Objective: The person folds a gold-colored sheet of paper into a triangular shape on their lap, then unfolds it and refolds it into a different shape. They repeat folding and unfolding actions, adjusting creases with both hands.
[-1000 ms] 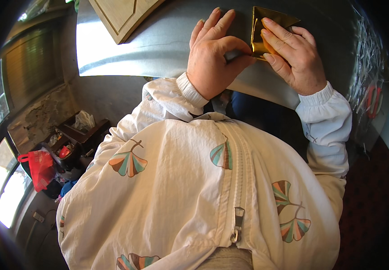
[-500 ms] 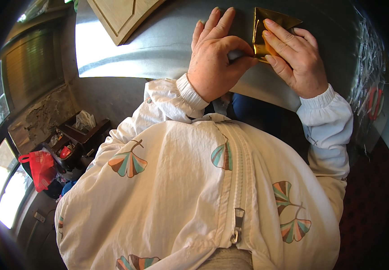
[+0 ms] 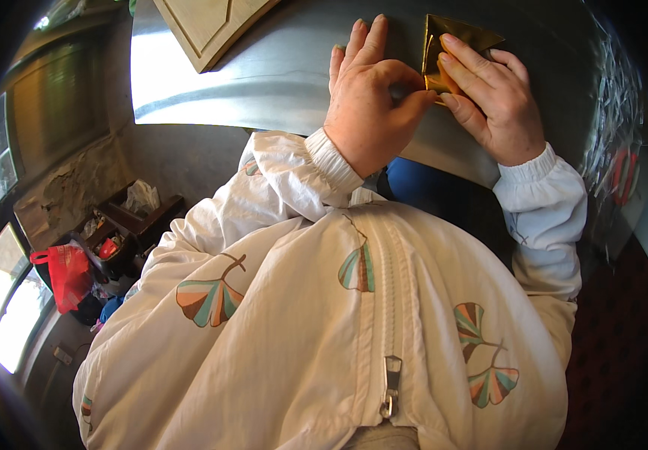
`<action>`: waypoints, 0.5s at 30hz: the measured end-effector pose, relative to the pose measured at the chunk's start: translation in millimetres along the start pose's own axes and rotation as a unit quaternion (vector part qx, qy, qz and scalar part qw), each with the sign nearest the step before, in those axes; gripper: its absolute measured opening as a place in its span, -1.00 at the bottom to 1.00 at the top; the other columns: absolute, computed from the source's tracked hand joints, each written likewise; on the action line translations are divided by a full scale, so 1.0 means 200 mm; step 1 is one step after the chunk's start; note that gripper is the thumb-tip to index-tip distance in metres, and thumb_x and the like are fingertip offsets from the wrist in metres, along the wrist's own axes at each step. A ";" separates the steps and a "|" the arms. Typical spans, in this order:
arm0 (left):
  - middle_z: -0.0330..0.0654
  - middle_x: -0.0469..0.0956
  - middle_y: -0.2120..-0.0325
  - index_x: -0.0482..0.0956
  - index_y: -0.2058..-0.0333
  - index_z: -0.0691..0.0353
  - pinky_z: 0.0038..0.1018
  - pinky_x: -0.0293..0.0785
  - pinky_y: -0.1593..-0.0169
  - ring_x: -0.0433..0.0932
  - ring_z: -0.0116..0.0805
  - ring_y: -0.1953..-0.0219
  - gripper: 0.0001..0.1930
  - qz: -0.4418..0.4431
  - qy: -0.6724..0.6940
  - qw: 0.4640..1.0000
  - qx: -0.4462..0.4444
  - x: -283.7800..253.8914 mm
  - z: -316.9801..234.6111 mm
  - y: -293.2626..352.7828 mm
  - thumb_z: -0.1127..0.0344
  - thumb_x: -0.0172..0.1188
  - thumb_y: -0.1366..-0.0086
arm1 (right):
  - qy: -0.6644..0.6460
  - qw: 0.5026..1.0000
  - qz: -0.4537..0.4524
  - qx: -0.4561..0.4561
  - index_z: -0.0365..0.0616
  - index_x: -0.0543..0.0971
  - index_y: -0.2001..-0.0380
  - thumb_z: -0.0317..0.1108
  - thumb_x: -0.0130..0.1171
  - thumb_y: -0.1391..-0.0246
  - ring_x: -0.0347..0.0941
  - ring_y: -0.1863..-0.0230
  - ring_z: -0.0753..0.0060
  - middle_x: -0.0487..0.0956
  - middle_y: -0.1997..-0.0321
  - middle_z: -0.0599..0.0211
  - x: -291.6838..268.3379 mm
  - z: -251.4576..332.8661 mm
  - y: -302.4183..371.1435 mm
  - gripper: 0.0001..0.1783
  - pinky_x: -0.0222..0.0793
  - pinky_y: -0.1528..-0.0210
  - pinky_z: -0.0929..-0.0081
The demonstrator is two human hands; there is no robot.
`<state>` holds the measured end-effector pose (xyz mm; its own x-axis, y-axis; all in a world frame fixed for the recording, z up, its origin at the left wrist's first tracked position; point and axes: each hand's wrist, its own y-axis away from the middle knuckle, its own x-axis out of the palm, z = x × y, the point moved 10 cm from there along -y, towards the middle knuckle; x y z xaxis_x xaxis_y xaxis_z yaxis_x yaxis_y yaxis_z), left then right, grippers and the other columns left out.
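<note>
A folded sheet of shiny gold paper (image 3: 432, 52), roughly triangular, lies on the dark tabletop at the upper right. With thumb and index finger pinched together, my left hand (image 3: 372, 105) grips the paper's lower left corner; its other fingers point away, spread. My right hand (image 3: 498, 97) covers much of the sheet from the right. Its long fingers press on the gold surface, and its thumb rests near the lower edge, close to the left thumb tip. The part of the paper beneath the right palm is hidden.
A wooden panel (image 3: 215, 30) lies at the table's far left. Clear plastic strips (image 3: 610, 112) and red-handled scissors (image 3: 624, 176) are at the right edge. A red bag (image 3: 69, 277) hangs by cluttered dark boxes (image 3: 132, 214) at lower left.
My left wrist has shifted slightly right and its hand has turned a little, still pinching the paper's corner. The right hand and gold paper stay nearly in place.
</note>
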<state>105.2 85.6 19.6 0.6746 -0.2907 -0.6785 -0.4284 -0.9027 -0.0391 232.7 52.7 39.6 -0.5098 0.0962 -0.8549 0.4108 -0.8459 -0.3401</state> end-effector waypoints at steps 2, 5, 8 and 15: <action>0.20 0.16 -0.32 0.73 0.39 0.08 0.05 -0.18 -0.40 -0.01 0.22 -0.41 -0.82 -0.007 0.013 1.000 -0.006 -0.01 0.00 0.00 0.16 0.33 -0.07 | 0.001 1.000 -0.004 0.000 -0.27 0.59 0.00 -0.13 0.15 -0.19 0.55 0.08 0.25 0.49 -0.23 0.16 0.00 0.00 0.00 -0.54 0.25 -0.18 0.28; 0.13 0.31 -0.23 0.73 0.38 0.08 0.01 -0.03 -0.34 0.15 0.14 -0.33 -0.82 -0.015 -0.002 1.000 0.011 -0.04 -0.03 -0.01 0.16 0.34 -0.07 | 0.000 1.000 -0.020 0.003 -0.24 0.61 0.04 -0.12 0.19 -0.16 0.56 0.11 0.27 0.51 -0.20 0.20 -0.01 0.00 0.00 -0.56 0.26 -0.17 0.30; 0.02 0.53 -0.01 0.73 0.36 0.12 -0.15 0.30 -0.15 0.45 -0.04 -0.08 -0.80 0.026 -0.029 0.999 -0.026 -0.05 -0.03 -0.03 0.17 0.34 -0.08 | 0.000 0.999 -0.045 0.007 -0.15 0.65 0.08 -0.11 0.25 -0.11 0.58 0.17 0.32 0.56 -0.15 0.26 -0.01 0.00 0.00 -0.59 0.27 -0.15 0.33; -0.20 0.57 0.55 0.66 0.26 0.35 -0.53 0.44 0.44 0.50 -0.43 0.56 -0.71 0.152 0.155 0.939 -0.266 0.06 0.10 0.02 0.19 0.26 -0.23 | -0.001 0.999 -0.042 0.006 -0.19 0.62 0.02 -0.15 0.18 -0.18 0.56 0.08 0.22 0.52 -0.20 0.23 0.00 -0.01 0.02 -0.59 0.27 -0.17 0.26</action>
<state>99.6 84.2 -3.3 0.7474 -0.5643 -0.3505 -0.3233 -0.7700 0.5501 235.6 50.8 37.7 -0.5434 0.1671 -0.8227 0.3566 -0.8412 -0.4064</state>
